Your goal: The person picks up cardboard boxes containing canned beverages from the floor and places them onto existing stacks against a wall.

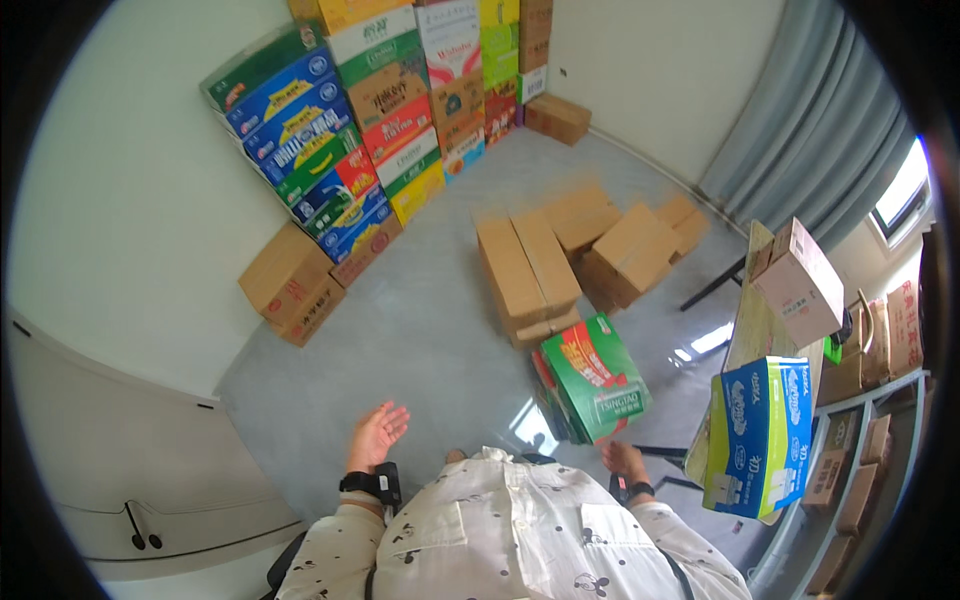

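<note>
My left hand [380, 432] is held out over the floor, palm turned up and fingers apart, with nothing in it. At the lower right corner of a green and red carton [596, 372] is my right hand [625, 459]. Its fingers are bent and partly hidden, so whether they grip the carton or only rest beside it I cannot tell. The carton shows its broad printed face and a darker side on the left. Just beyond it, a tall brown cardboard box [528, 262] stands with its taped top facing up.
More brown boxes [632, 250] cluster behind. Stacked colourful cartons [345, 150] line the left wall, with brown boxes [287, 275] at their foot. On the right, a table [752, 290] bears a blue and green carton [762, 435] and a pale box [800, 285], beside a grey shelf [850, 450].
</note>
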### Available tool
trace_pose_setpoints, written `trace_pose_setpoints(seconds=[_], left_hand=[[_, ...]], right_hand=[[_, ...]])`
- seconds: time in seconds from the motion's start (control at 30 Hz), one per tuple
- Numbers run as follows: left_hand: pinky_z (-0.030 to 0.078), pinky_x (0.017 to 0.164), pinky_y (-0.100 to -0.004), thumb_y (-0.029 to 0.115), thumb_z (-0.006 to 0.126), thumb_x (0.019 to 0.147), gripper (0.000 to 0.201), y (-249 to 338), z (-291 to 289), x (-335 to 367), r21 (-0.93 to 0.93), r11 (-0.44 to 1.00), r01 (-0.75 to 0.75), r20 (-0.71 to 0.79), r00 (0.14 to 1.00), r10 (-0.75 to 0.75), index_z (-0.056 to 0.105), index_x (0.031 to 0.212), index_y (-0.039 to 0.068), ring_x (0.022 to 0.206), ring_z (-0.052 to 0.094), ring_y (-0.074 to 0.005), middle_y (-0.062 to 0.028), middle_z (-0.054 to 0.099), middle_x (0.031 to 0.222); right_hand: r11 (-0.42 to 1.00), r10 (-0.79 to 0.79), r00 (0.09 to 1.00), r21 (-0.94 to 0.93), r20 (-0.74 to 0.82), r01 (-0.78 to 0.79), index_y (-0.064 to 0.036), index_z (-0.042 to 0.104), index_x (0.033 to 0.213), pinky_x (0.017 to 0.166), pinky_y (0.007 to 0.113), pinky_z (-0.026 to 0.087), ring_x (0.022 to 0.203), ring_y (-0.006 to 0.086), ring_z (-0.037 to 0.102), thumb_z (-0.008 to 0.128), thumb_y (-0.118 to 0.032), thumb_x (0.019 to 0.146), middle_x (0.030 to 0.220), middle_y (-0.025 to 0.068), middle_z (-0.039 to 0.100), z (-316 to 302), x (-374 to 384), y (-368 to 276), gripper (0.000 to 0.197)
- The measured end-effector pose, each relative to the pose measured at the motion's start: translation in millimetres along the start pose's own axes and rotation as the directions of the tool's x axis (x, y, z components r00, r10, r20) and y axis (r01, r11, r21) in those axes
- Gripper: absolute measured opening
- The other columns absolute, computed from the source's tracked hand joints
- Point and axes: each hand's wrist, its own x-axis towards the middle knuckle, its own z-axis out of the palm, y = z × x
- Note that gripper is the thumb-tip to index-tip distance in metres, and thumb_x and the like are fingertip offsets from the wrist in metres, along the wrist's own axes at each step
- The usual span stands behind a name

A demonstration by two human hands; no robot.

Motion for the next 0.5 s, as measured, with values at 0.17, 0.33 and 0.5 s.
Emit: trace_pose_setpoints(seconds=[0.17,0.33,0.5], left_hand=[[0.048,0.078,-0.0371,0.021,0.049,0.088,0.035,-34,-38,1,-0.153,0.988,0.025,-0.153,0.987,-0.049,0.044,0.116,0.001,0.094,0.058,-0.0275,-0.0176,0.057,0.106],[0.048,0.073,-0.0323,0.020,0.052,0.087,0.032,43,-25,-26,0.193,0.965,-0.176,-0.128,0.971,0.202,0.050,0.114,0.004,0.087,0.060,-0.0209,-0.0113,0.059,0.102],[0.042,0.073,-0.0217,0.011,0.050,0.088,0.027,228,57,-85,0.550,0.426,-0.718,0.218,0.617,0.756,0.054,0.114,0.004,0.091,0.054,-0.0087,-0.0027,0.059,0.102]], right_hand=[[1.000,0.014,0.989,-0.023,-0.148,-0.017,0.0037,0.049,0.095,0.061,0.044,0.050,0.078,0.0304,0.060,0.049,-0.015,0.085,0.088,0.0178,0.058,-43,-6,42,0.021],[0.998,-0.037,0.999,0.043,-0.012,0.038,0.0036,0.048,0.100,0.066,0.046,0.049,0.079,0.0314,0.059,0.046,-0.015,0.087,0.092,0.0182,0.058,-62,36,40,0.024],[0.542,0.416,0.825,0.624,0.383,-0.563,-0.0014,0.047,0.107,0.077,0.047,0.043,0.094,0.0328,0.055,0.037,-0.023,0.089,0.106,0.0162,0.055,-41,37,2,0.029]])
